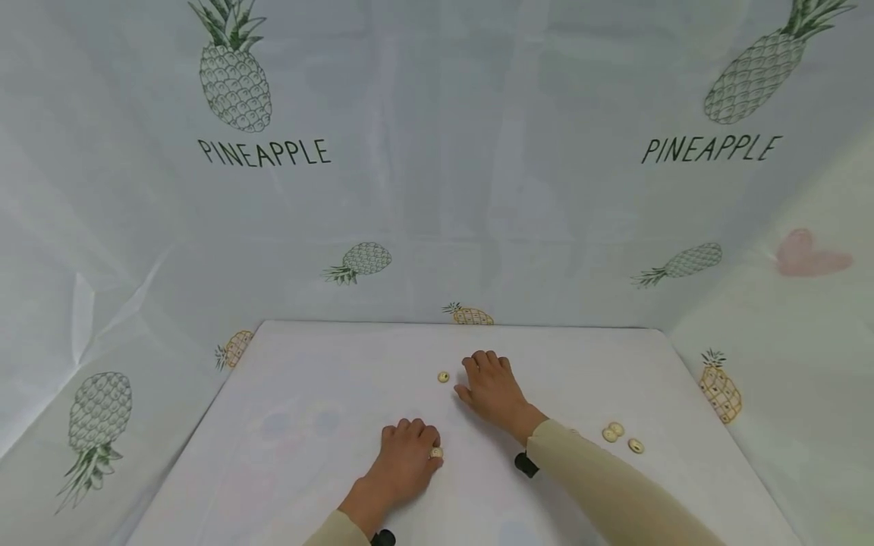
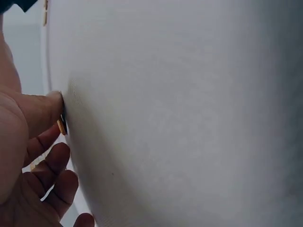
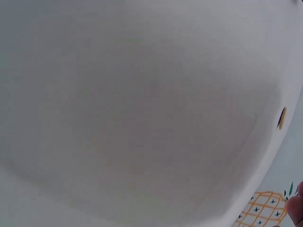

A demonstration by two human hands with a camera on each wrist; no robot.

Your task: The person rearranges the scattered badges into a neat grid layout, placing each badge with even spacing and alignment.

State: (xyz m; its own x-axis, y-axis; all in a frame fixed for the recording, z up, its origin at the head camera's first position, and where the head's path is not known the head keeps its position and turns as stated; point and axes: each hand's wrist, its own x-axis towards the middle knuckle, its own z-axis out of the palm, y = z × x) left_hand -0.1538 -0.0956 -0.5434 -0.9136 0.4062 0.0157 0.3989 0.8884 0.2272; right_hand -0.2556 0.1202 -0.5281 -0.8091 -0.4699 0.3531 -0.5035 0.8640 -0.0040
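My left hand (image 1: 408,461) is low over the white table (image 1: 307,394), pinching a small round wooden disc (image 1: 436,453) between thumb and index finger. The left wrist view shows that disc (image 2: 62,126) edge-on at the thumb tip, close to the tabletop. Farther back, my right hand (image 1: 493,390) has its fingers loosely bent, with nothing seen in them. Left of its thumb lies another wooden disc (image 1: 444,377) with a dark mark. In the right wrist view a disc (image 3: 281,118) rests near the table's edge, and a fingertip (image 3: 296,208) shows at the lower right.
Several more wooden discs (image 1: 610,434) lie right of my right forearm, two of them overlapping. Part of another disc (image 1: 574,432) peeks out beside the sleeve (image 1: 601,478). A pineapple-print curtain (image 1: 451,189) hangs behind the table and along its sides.
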